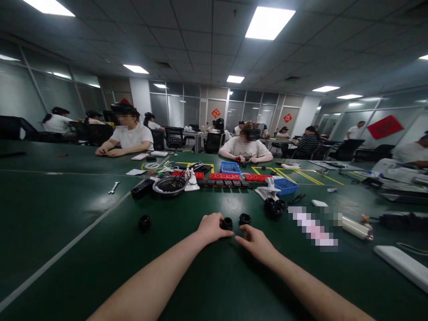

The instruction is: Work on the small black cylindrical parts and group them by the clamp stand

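My left hand (211,228) is closed around a small black ring-shaped part (228,223) on the green table, thumb at its near side and fingers at its far side. To the right, my right hand (256,240) has its thumb and fingers apart, with nothing seen between them. Just beyond its fingertips lies a second black ring-shaped part (245,218), apart from the hand. A third black round part (144,222) rests alone to the left of my left forearm. Several more black round parts (274,208) sit clustered farther right.
Power strips (227,183), blue bins (286,186) and a black-rimmed bowl (170,185) stand across the table's middle. A wrench (114,187) lies left; a cylinder (356,227) and a white bar (403,265) lie right. Two people (245,149) sit opposite.
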`<state>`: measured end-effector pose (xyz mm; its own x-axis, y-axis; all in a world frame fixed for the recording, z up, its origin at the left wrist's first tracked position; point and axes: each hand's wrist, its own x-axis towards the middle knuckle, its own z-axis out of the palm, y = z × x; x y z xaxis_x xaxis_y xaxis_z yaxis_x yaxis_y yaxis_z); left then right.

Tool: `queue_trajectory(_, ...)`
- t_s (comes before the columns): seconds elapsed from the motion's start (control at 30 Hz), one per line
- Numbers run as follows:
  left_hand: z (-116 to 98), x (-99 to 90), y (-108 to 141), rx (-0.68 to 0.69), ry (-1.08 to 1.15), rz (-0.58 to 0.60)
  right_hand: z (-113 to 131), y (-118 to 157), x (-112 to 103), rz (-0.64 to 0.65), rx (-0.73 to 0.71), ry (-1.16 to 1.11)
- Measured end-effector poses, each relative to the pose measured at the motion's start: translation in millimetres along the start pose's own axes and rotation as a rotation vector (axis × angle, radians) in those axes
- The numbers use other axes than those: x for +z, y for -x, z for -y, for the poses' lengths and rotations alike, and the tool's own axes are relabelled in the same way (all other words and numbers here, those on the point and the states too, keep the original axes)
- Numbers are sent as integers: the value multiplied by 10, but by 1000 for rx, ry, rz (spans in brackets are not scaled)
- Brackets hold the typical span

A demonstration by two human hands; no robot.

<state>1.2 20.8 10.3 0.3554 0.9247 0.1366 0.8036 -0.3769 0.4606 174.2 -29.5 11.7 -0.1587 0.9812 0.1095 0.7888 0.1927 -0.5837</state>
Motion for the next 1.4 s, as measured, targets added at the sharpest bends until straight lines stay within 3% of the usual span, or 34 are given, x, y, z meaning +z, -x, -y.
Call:
queue_trajectory(0.2, -225, 40, 162, 120, -182, 6, 63, -29, 132, -23, -14, 11)
queue_trajectory(0.4, -295, 64, 256, 182, -118, 104, 35, 186, 19, -63, 2, 62)
queue_trajectory(0.5, -303, 45, 282, 230, -42, 153, -213, 385, -197, -82, 59, 119)
queue_trajectory(0.63, -294, 17, 267, 241, 19, 207, -730, 534, -586, -177, 310, 178)
queue_trajectory(0.73, -276, 28, 244, 247, 21, 210, -1036, 464, -788, -257, 456, 257)
queue_trajectory(0.83, -261, 52, 239, 262, 9, 192, -1184, 266, -847, -288, 505, 305)
queue_trajectory(1.13, -240, 54, 241, 298, -11, 173, -1329, -249, -820, -473, 649, 252)
queue_trajectory(1.3, -231, 27, 227, 280, 1, 199, -1288, -141, -768, -561, 645, 195)
queue_trajectory(1.4, -229, 45, 187, 260, -10, 212, -1094, 26, -657, -518, 479, 209)
